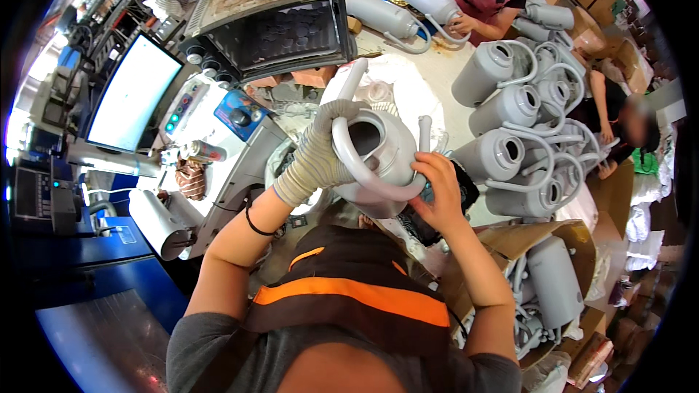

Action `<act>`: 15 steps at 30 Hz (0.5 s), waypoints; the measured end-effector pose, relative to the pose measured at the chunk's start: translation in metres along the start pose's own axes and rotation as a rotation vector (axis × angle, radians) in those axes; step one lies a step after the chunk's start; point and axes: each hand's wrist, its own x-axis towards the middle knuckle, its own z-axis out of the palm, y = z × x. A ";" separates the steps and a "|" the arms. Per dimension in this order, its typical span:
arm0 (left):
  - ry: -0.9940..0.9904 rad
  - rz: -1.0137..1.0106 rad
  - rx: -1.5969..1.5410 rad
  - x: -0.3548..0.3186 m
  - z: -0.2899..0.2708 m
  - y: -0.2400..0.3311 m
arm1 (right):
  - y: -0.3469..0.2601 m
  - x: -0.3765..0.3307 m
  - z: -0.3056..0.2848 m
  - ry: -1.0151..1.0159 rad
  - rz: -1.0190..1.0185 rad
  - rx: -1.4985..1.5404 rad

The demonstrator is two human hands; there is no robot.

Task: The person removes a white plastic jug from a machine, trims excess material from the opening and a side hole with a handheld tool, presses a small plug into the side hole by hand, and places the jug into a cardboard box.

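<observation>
In front of my body I hold a grey plastic watering can (397, 142), tilted so that its round mouth faces up toward me. A thick, curved tube loops across its near side. My left hand (320, 149), in a striped knit glove, is closed round the tube and the can's left side. My bare right hand (439, 193) pinches the tube's right end, where it bends up into a short straight piece. The fingertips of my left hand are partly hidden behind the tube. Beyond the can, a white plastic bag (419, 76) lies on the table.
Several grey cans (484, 73) with looped tubes stand to the right. A cardboard box (575, 229) at lower right holds more parts. A small open oven (280, 33) stands ahead, with a monitor (135, 94) and blue control box (240, 116) leftward. A co-worker (484, 0) handles cans across the table.
</observation>
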 end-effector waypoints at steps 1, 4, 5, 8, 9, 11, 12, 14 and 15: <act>0.016 -0.001 -0.004 -0.002 -0.002 -0.002 | 0.009 -0.001 0.008 0.029 -0.068 0.074; 0.119 -0.086 0.014 -0.008 0.000 0.008 | 0.038 0.019 0.023 0.266 -0.155 0.122; 0.060 -0.099 0.107 -0.014 -0.002 0.008 | 0.045 0.032 0.011 0.386 0.071 0.043; 0.063 0.000 0.054 -0.025 0.006 0.009 | 0.074 0.094 -0.012 0.695 0.667 0.816; 0.085 -0.022 0.006 -0.025 0.009 0.009 | 0.084 0.102 -0.017 0.746 0.802 0.991; 0.134 -0.068 -0.087 -0.026 0.014 0.005 | 0.089 0.088 -0.007 0.629 0.896 1.020; 0.131 -0.076 -0.090 -0.024 0.016 0.003 | 0.089 0.084 -0.002 0.557 0.937 1.036; 0.125 -0.090 -0.097 -0.021 0.019 -0.002 | 0.086 0.082 0.007 0.567 0.975 1.070; 0.107 -0.111 -0.067 -0.016 0.021 0.001 | 0.089 0.080 0.014 0.573 0.986 1.084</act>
